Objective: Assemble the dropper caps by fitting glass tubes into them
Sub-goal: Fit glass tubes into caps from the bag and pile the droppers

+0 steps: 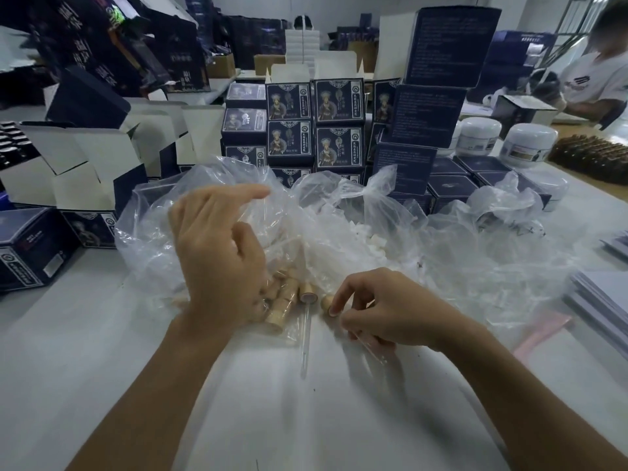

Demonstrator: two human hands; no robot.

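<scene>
Several tan wooden dropper caps (283,295) lie in the mouth of a clear plastic bag (163,232). My left hand (217,253) reaches down among them with its index finger raised; its lower fingertips are hidden, so a grip cannot be made out. One assembled dropper (307,295) lies on the table with its glass tube pointing toward me. My right hand (384,311) touches a loose cap (326,303) with its index fingertip, while its curled fingers hold a glass tube (372,350) that sticks out beneath the palm.
A second clear bag (367,232) of small white pieces sits behind my hands. Stacked dark blue boxes (316,130) and open cartons (85,164) ring the white table (306,419). White jars (528,144) stand at the right. Another person (598,79) works at the far right.
</scene>
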